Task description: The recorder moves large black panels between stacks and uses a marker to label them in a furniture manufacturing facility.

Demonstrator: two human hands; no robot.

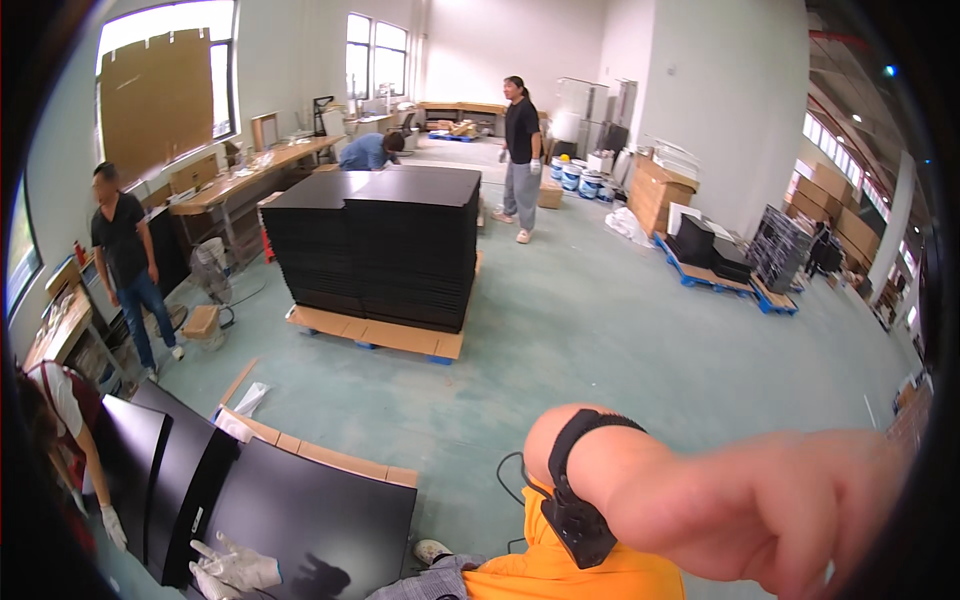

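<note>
My right hand [780, 510] is bare and raised very close to the camera at the lower right. Its fingers curl inward and their tips are hidden, so I cannot make out what they hold. A black strap with a small black device [580, 525] circles its wrist, above my orange clothing [560, 565]. My left hand is out of sight. Low on the left, a pair of white work gloves [237, 568] appears to lie on a glossy black panel [330, 500], one of several overlapping there. Cardboard strips [330, 458] edge the panels.
A tall stack of black panels [375, 250] stands on a cardboard-topped blue pallet. Gloved co-worker [65, 420] bends over panels at left; another person [130, 255] stands behind. Others are farther back, one standing [520, 150], one leaning [370, 150]. Loaded pallets [700, 265] stand right.
</note>
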